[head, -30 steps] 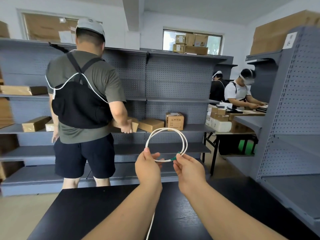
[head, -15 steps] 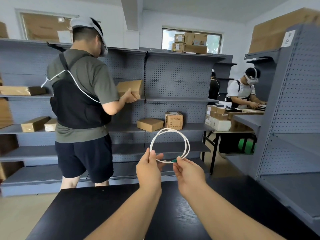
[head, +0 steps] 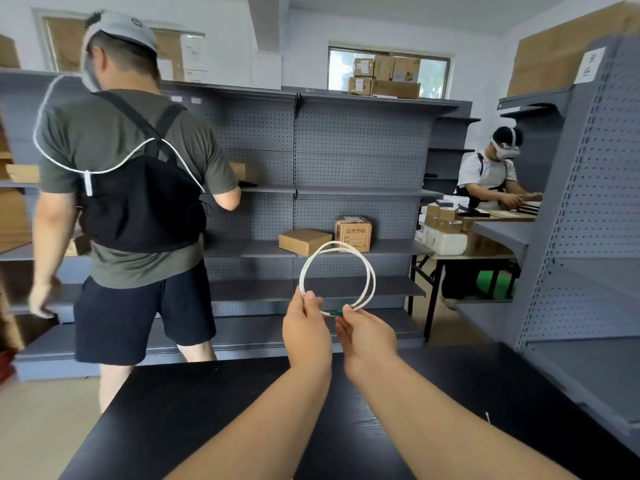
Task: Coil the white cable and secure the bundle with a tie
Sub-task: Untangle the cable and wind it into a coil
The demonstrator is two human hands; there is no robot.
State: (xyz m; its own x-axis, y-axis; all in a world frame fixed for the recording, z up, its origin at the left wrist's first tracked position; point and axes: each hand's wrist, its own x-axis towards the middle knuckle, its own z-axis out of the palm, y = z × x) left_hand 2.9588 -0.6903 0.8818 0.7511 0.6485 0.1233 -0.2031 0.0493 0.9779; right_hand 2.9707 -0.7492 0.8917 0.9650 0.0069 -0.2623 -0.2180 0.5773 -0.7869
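In the lower centre of the frame, two bare forearms reached out over a black wood-grain tabletop (head: pixel 180 410). The thin white cable (head: pixel 373 282) was held up in the air above the table's far edge, wound into a round upright coil of about two loops. The left hand (head: pixel 306 327) pinched the coil's lower left side between thumb and fingers. The right hand (head: pixel 369 336) pinched the bottom of the coil just beside it, at a small green piece (head: pixel 335 312) whose nature could not be made out. Behind the coil stood grey perforated metal shelving (head: pixel 346 150) holding a flat brown cardboard box (head: pixel 304 241) and a taller printed carton (head: pixel 353 233). At left, a person in an olive T-shirt (head: pixel 121 140) faced the shelves. At right, a seated person in a white shirt (head: pixel 491 174) worked at a table.
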